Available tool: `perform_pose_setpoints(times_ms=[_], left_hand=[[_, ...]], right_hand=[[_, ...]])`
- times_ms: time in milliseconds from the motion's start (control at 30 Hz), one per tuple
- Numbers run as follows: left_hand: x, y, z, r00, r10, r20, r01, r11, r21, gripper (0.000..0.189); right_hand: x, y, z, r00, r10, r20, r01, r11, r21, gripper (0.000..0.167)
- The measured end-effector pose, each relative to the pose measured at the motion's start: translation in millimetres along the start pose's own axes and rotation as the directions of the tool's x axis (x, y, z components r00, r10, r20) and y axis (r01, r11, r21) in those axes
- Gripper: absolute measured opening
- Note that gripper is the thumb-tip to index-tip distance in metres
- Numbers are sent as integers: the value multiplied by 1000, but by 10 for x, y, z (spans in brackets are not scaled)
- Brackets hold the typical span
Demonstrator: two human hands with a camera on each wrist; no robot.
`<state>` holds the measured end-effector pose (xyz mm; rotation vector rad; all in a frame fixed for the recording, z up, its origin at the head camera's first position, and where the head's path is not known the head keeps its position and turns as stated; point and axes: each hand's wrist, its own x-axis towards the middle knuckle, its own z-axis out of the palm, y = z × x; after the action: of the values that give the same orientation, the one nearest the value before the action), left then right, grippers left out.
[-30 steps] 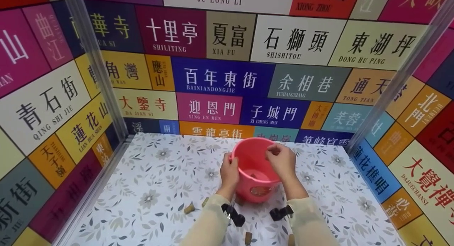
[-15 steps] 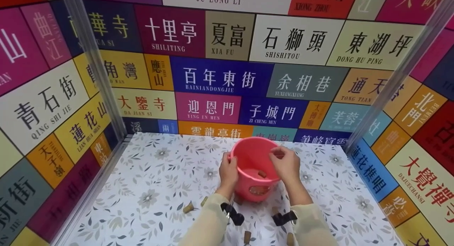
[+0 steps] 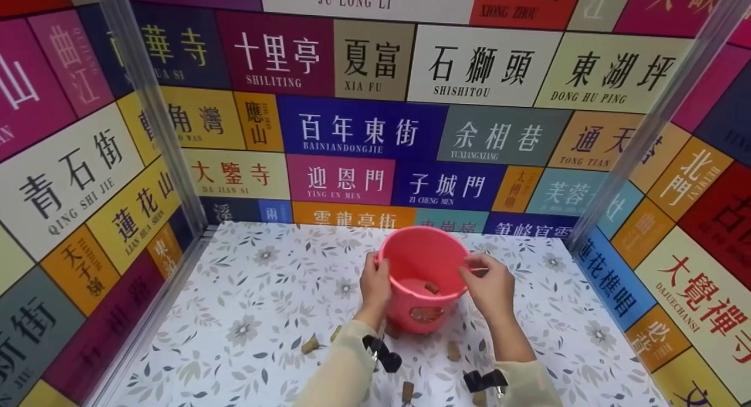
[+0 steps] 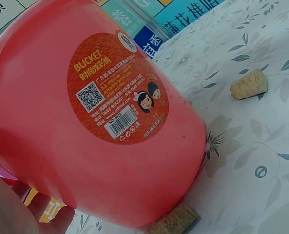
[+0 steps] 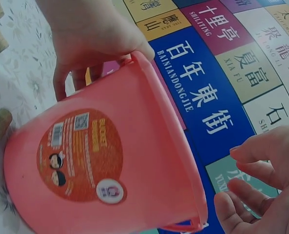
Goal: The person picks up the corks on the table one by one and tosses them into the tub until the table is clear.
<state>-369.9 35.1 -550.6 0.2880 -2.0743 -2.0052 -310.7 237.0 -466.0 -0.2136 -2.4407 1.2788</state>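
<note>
A pink plastic bucket with a round orange label stands on the patterned table cover. My left hand grips its left rim, thumb and fingers on either side of the wall. Inside, a cork lies on the bottom. By the right rim is my right hand; the right wrist view shows its fingers loosely bent, apart from the bucket, with nothing between them. One cork lies right at the foot of the bucket.
More corks lie about: one cork left of the left sleeve, another cork between the forearms, and a cork near the front. Walls of coloured name panels enclose the table cover at back and sides.
My right hand has moved from over the bucket's opening rightward to beside its rim. A cork now shows more plainly on the bucket's bottom. The left hand keeps its grip.
</note>
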Motion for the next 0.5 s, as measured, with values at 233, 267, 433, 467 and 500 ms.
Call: perform_pose_setpoints(times_ms=[233,267,433,467,500], left_hand=[[-8,-6,-23,1000,15,1,-15,1000,11,22],[-9,-6,-24,1000,21,-2,-21,1000,13,22],[-17,-5,-26,999,48,-12,-48,998,29,21],[-17,-5,-26,999,47,-12,-47,998,28,22],[-17,-5,-25,999,44,-11,-43,999,27,23]], right_hand=[[-76,112,-120,998,-23,-53,22,1000,-20,25],[-87,130,-132,998,-27,-56,25,999,-28,25],[-148,217,-174,998,-21,-52,18,998,-53,25],[-164,231,-180,999,-19,-51,16,998,-55,25],[-180,244,-185,999,-18,-50,16,998,-56,25]])
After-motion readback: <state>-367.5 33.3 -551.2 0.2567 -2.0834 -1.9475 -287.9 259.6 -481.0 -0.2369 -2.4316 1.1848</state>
